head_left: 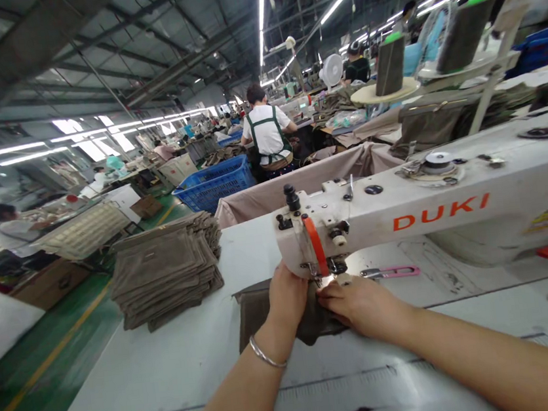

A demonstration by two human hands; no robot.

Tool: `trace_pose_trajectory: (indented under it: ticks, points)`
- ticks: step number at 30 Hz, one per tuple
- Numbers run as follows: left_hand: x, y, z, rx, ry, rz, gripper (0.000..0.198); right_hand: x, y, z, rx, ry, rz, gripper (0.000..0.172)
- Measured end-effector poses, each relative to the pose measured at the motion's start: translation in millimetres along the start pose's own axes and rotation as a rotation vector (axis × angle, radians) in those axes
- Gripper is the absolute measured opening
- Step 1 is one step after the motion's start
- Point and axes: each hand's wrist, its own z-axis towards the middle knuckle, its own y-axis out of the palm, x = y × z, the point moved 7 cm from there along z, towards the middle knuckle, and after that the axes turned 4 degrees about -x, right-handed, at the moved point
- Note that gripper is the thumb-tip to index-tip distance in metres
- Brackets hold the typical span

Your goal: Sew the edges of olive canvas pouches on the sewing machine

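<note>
A dark olive-brown fabric piece (255,316) lies under the head of a white sewing machine (354,216). My left hand (287,296), with a silver bangle at the wrist, is closed on the fabric left of the needle area; its fingertips are partly hidden by the machine head. From the right, my right hand (364,302) has its fingers pressed together on the fabric close to the presser foot. The needle itself is hard to make out. Just behind my right hand, pink-handled thread snips (393,272) rest on the machine bed.
A stack of similar fabric pieces (165,267) stands at the table's left. Behind the table are a cloth-lined bin (254,202), a blue crate (216,180) and a person (268,130) facing away. Thread cones (390,65) stand at upper right. A ruler scale (343,380) marks the front tabletop.
</note>
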Motion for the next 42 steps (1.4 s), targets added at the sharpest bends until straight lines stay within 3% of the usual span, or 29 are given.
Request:
trace_pose_trajectory:
  ticks: [4, 7, 12, 21, 28, 33, 37, 42]
  points:
    - [3.2, -2.0, -6.0, 0.021, 0.029, -0.023, 0.017, -6.6, 1.5, -4.6, 0.006, 0.002, -0.004, 0.021]
    - [13.1, -12.0, -28.6, 0.018, 0.099, -0.059, 0.014, -15.1, 0.8, -11.1, 0.006, -0.025, -0.004, 0.021]
    - [29.2, -20.0, -56.0, -0.008, 0.246, -0.099, 0.024, -16.9, 0.2, -18.1, 0.02, -0.026, -0.004, 0.023]
    - [21.8, -14.4, -34.5, -0.039, 0.293, -0.106, 0.024, -2.6, -0.1, -2.4, 0.048, 0.11, 0.038, 0.027]
    - [30.4, -19.5, -51.3, -0.051, 0.301, -0.087, 0.028, -16.4, 6.7, -13.4, 0.059, 0.058, 0.044, 0.025]
    - [26.7, -15.8, -47.3, -0.073, 0.242, -0.07, 0.03, -13.7, 3.9, -9.4, 0.06, 0.052, 0.049, 0.024]
    - [26.6, -17.7, -43.1, -0.071, 0.279, -0.091, 0.028, -10.7, -1.1, -4.4, 0.054, 0.063, 0.044, 0.023]
    - [34.7, -22.3, -55.7, -0.095, 0.317, -0.129, 0.033, -20.8, -1.2, -13.5, 0.035, -0.011, 0.046, 0.019]
